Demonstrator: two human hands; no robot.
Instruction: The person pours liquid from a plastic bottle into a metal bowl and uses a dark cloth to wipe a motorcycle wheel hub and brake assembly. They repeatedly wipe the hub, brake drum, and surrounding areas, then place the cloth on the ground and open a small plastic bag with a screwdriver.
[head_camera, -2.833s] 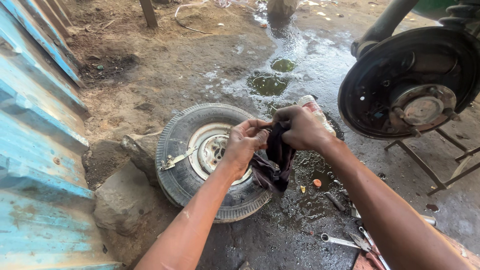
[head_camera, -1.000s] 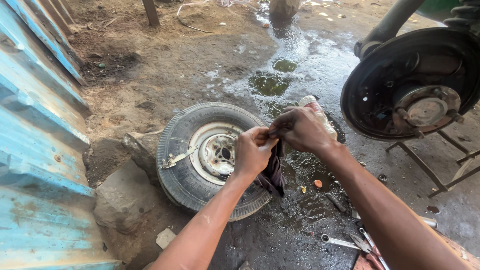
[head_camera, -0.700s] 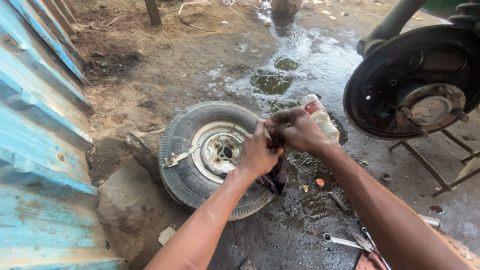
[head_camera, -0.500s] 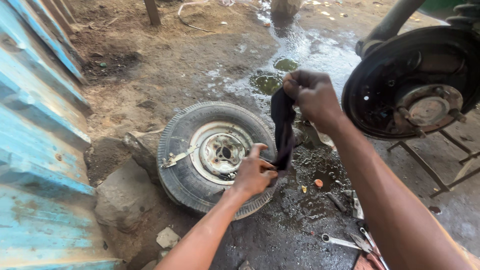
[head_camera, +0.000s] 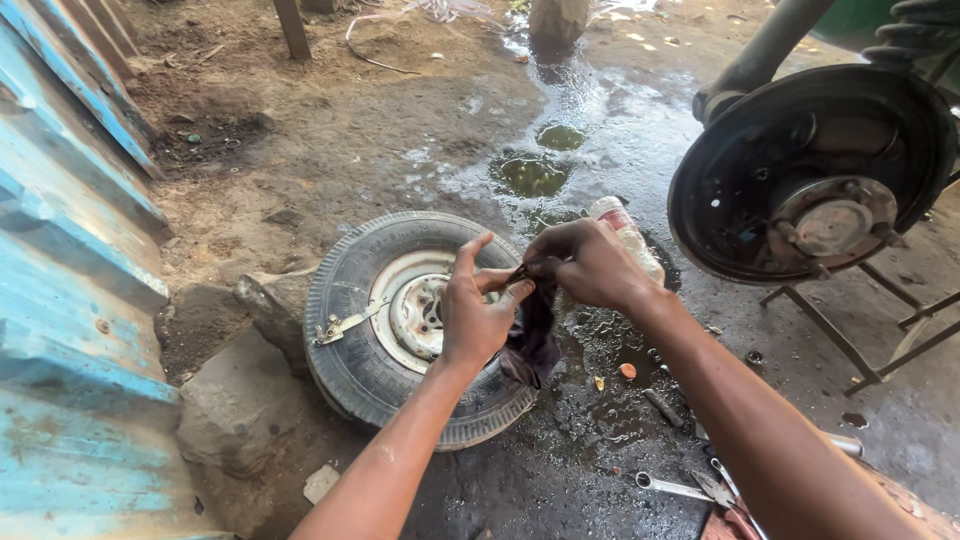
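head view, hands: both are meeting in the middle of the frame, right over the inner edge of the wheel lying on the ground

left hand (head_camera: 475, 315): palm facing away, fingers spread a bit, thumb and forefinger pinching the top of the dark rag (head_camera: 532, 335)

right hand (head_camera: 585, 262): curled shut, gripping the same top edge of the rag from the other side, knuckles almost touching the left fingertips

rag position: it's hanging straight down from the pinch point, so its long axis is running vertical, the loose end dangling just beside the tyre wall and above the wet oily patch

which hand is nearer: honestly a tie, both are clamping on it, though the right one is wrapping more of the cloth

wheel (head_camera: 410, 325): lying flat on the dirt, pale rim facing up, resting against a rock (head_camera: 265, 305) on its left

plastic bottle (head_camera: 630, 235): lying just behind the right hand, partly hidden by it

brake drum plate (head_camera: 810, 180): up on the right, on a stand, well apart from the hands

spanners (head_camera: 690, 488): lying on the wet ground near the right forearm
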